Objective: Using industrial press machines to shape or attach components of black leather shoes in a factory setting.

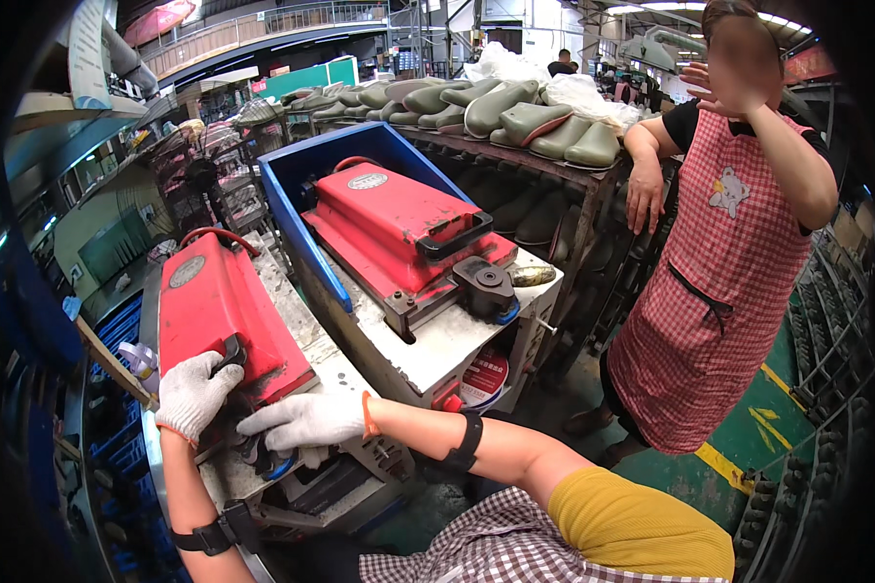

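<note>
My left hand (192, 394), in a white knit glove, is closed round the black handle (231, 352) at the near end of a red machine cover (226, 301). Just to its right, my right hand (309, 421), gloved alike, reaches over the front of that machine with its fingers stretched out. Under its fingertips lie dark parts with a blue edge (280, 468); whether the fingers touch them I cannot tell. A second red machine cover (374, 209) with its own black handle (455, 236) stands to the right, and a black clamp block (486, 287) sits before it.
A blue metal guard (306, 238) surrounds the second machine. Behind it, a rack (554, 167) carries several olive-green rubber shoes (501, 107), with dark ones below. A person in a red checked apron (715, 282) stands at the right, one hand raised. A round red-labelled tub (484, 377) sits beneath the second machine.
</note>
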Tool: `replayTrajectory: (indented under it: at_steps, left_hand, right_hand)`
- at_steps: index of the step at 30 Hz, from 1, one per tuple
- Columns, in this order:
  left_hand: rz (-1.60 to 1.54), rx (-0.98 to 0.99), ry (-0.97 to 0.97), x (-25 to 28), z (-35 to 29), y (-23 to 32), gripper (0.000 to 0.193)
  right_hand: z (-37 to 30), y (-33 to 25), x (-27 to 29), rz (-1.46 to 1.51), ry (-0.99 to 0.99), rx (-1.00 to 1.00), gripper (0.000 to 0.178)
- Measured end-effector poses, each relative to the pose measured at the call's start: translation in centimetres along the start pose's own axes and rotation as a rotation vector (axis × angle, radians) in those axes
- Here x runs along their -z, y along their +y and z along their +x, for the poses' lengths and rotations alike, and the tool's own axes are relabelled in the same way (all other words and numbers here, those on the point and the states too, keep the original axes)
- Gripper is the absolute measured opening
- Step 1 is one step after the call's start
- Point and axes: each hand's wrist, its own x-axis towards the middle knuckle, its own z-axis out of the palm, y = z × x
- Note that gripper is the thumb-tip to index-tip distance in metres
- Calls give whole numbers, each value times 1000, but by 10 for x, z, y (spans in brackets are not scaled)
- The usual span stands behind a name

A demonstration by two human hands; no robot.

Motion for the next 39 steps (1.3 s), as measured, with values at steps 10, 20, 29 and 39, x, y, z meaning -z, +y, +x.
replayTrajectory:
  at_steps: [10, 20, 29, 39]
  left_hand:
    - [54, -105, -52, 3, 8, 0, 41]
    - [58, -49, -149, 18, 0, 5, 41]
    - [15, -170, 182, 69, 20, 23, 34]
    - [448, -432, 957, 106, 68, -34, 60]
  right_hand:
    - [-2, 31, -58, 543, 66, 15, 41]
    - [33, 53, -157, 117, 388, 278, 74]
    - [7, -4, -103, -285, 43, 73, 74]
    - [68, -17, 2, -752, 515, 552, 31]
